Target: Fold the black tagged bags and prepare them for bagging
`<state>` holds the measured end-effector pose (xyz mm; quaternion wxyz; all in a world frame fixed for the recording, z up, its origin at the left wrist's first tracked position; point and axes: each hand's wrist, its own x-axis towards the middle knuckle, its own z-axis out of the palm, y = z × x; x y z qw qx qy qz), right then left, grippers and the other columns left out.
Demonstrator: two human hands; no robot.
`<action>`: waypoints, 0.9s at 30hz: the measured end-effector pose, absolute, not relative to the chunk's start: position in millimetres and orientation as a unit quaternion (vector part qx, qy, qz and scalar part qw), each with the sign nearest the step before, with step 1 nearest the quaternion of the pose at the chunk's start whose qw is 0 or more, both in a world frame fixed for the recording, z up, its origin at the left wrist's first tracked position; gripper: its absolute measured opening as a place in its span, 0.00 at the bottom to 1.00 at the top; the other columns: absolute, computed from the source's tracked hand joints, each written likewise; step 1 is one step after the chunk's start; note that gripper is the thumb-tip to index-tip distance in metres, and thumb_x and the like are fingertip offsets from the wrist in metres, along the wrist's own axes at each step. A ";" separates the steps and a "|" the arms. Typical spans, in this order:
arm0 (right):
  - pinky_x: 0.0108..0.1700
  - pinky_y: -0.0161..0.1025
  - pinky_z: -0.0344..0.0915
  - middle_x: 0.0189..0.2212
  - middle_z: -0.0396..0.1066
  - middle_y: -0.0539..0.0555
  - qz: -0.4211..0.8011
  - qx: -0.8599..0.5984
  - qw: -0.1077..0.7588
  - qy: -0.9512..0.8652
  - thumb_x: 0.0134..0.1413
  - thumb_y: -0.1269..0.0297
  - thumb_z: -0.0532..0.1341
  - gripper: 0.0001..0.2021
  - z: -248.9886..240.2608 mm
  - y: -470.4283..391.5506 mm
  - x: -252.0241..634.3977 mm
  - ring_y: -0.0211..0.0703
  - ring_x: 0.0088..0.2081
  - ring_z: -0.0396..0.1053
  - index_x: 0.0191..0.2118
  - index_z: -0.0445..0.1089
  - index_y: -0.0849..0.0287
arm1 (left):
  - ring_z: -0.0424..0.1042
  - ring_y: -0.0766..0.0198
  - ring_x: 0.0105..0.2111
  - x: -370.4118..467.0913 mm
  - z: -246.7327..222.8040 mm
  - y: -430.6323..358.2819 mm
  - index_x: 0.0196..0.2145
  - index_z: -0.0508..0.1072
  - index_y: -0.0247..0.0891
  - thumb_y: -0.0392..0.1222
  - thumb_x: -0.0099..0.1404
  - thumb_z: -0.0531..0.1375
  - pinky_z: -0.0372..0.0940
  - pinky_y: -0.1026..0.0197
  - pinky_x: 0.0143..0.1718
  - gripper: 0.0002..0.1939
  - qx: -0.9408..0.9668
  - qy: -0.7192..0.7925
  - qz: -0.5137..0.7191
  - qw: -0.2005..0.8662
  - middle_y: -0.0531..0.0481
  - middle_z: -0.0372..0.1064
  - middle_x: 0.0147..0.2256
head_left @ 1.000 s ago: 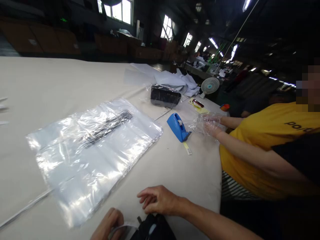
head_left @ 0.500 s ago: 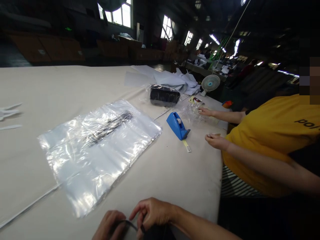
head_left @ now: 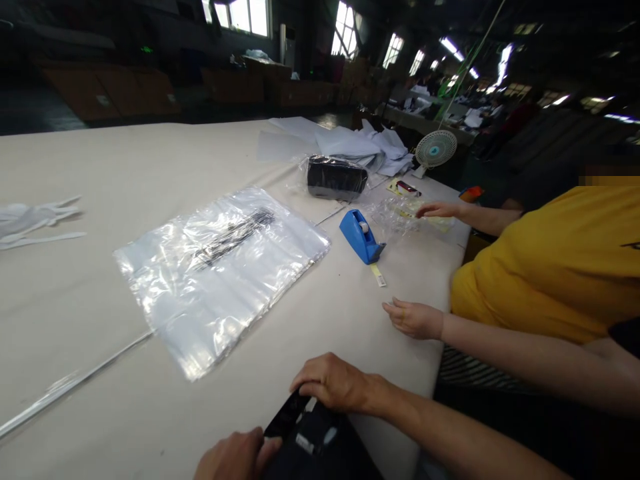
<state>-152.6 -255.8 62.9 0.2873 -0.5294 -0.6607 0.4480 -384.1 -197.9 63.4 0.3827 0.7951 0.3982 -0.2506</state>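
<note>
At the near table edge is a black bag (head_left: 320, 443) with small white labels, only partly in frame. My left hand (head_left: 235, 457) is closed on its left corner, thumb and fingers pinching the edge. Higher up, the bag's far edge is held by my right hand (head_left: 333, 383), its fingers curled over it. Beyond my hands lies a stack of clear plastic bags (head_left: 220, 320), with a bundle of thin dark strips (head_left: 233, 239) on top.
A blue tape dispenser (head_left: 361, 237) stands right of the stack. Behind it is a black item in clear plastic (head_left: 337, 179). At right, a co-worker in yellow (head_left: 545, 273) reaches over the table. White gloves (head_left: 37, 223) lie left, a fan (head_left: 436, 148) at the back.
My hands have moved apart and the black bag has come further into view between them. The co-worker's nearer hand has moved left over the table. The whole view has shifted slightly.
</note>
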 end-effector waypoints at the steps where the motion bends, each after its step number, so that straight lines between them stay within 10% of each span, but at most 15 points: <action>1: 0.48 0.36 0.66 0.38 0.77 0.52 0.448 -0.550 0.284 -0.645 0.56 0.67 0.59 0.10 65.2 -257.9 -151.8 0.41 0.41 0.73 0.40 0.77 0.56 | 0.76 0.44 0.40 -384.3 71.6 -199.2 0.35 0.74 0.41 0.57 0.68 0.42 0.64 0.50 0.41 0.25 0.784 0.383 -0.250 0.418 0.38 0.77 0.36; 10: 0.41 0.45 0.72 0.31 0.72 0.52 0.664 -0.568 0.486 -0.017 0.45 0.50 0.68 0.20 30.5 -288.3 -162.1 0.44 0.34 0.75 0.35 0.62 0.57 | 0.75 0.49 0.32 -366.3 102.0 -214.5 0.33 0.76 0.38 0.62 0.69 0.37 0.60 0.54 0.33 0.35 0.804 0.297 -0.223 0.465 0.39 0.76 0.31; 14: 0.28 0.39 0.68 0.27 0.71 0.51 0.552 -0.695 0.382 -0.258 0.52 0.54 0.62 0.13 32.2 -286.0 -160.0 0.43 0.28 0.71 0.36 0.67 0.58 | 0.75 0.47 0.35 -361.6 105.7 -220.4 0.36 0.75 0.39 0.61 0.70 0.38 0.60 0.53 0.34 0.33 0.806 0.279 -0.223 0.471 0.39 0.76 0.33; 21: 0.36 0.34 0.62 0.30 0.76 0.49 0.408 -0.568 0.031 -0.714 0.53 0.68 0.63 0.09 85.5 -254.7 -150.1 0.42 0.33 0.72 0.41 0.76 0.51 | 0.75 0.51 0.32 -350.2 130.5 -221.0 0.34 0.75 0.42 0.58 0.71 0.40 0.59 0.55 0.30 0.28 0.829 0.235 -0.210 0.461 0.45 0.75 0.31; 27: 0.36 0.33 0.63 0.32 0.78 0.46 0.504 -0.502 0.021 -0.703 0.50 0.66 0.65 0.15 64.2 -240.9 -158.9 0.41 0.34 0.73 0.45 0.76 0.48 | 0.75 0.47 0.35 -342.5 126.4 -194.0 0.41 0.75 0.41 0.59 0.68 0.47 0.63 0.54 0.33 0.24 0.828 0.235 -0.203 0.467 0.43 0.76 0.35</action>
